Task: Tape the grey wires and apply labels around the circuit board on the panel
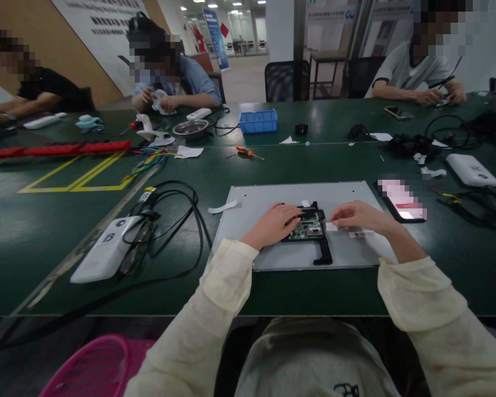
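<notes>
On a grey metal panel (248, 201) lies a green circuit board (312, 227) in a black plastic frame (323, 251). My left hand (275, 223) rests over the left side of the board and frame, fingers stretched out. Just right of the frame, my right hand (357, 216) has thumb and fingertips pinched together at a small white sticker (332, 226). The exact grip on it is partly hidden by the fingers. Another pale strip (360, 234) lies on the panel under my right wrist. At the panel's left edge is a curled white strip (223, 207).
A white power bank (107, 248) with black cables sits left, a phone (400, 201) right. Farther back are an orange screwdriver (248, 153), a blue basket (258, 121), a metal bowl (190, 128) and another white power bank (471, 170). Several people sit across the table.
</notes>
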A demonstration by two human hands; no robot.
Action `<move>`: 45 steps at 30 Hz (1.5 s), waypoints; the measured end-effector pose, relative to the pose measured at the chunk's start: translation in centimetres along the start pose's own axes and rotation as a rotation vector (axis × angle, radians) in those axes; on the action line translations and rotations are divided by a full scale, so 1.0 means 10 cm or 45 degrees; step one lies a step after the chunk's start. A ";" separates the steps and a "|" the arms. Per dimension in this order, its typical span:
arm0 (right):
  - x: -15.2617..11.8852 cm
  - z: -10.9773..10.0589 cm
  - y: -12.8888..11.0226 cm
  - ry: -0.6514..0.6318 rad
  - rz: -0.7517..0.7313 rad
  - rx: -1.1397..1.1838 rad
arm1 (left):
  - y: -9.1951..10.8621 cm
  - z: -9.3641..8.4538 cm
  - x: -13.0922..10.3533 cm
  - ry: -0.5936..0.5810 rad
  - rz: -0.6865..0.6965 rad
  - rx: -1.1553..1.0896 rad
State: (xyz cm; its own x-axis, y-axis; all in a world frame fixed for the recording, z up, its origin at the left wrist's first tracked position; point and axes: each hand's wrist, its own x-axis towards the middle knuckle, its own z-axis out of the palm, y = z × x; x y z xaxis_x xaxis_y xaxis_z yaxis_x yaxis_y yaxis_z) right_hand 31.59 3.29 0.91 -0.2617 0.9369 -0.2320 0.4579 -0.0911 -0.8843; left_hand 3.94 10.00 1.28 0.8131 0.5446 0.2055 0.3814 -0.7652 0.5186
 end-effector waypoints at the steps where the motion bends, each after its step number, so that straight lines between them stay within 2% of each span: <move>1: 0.01 0.03 0.00 -0.017 0.004 0.022 | 0.00 0.00 0.00 -0.009 0.003 0.040; 7: 0.04 0.08 -0.01 -0.049 0.020 0.097 | 0.01 0.00 -0.01 -0.061 0.000 0.240; 15: 0.05 0.14 -0.05 -0.063 -0.026 0.126 | 0.05 -0.03 -0.02 -0.069 0.018 0.330; 21: 0.06 0.17 -0.06 -0.029 -0.063 0.085 | 0.29 0.02 -0.02 0.010 0.142 0.368; 27: 0.05 0.19 -0.05 -0.001 -0.098 0.046 | 0.51 0.20 0.00 -0.055 0.346 0.521; 32: 0.05 0.22 -0.05 0.008 -0.117 -0.014 | 0.52 0.23 0.00 -0.066 0.336 0.549; 39: 0.07 0.21 -0.01 0.123 -0.234 -0.345 | 0.53 0.21 0.00 -0.061 0.345 0.547; 45: 0.04 0.17 -0.02 0.067 -0.252 -0.381 | 0.52 0.22 -0.01 -0.072 0.338 0.516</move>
State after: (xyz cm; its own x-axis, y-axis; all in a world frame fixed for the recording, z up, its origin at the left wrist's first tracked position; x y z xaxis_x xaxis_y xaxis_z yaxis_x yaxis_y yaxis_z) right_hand 29.93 3.12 0.26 -0.3294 0.9434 -0.0398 0.6332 0.1894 -0.7505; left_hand 6.86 5.20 2.11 0.9239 0.3016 0.2354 0.2891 -0.9533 0.0870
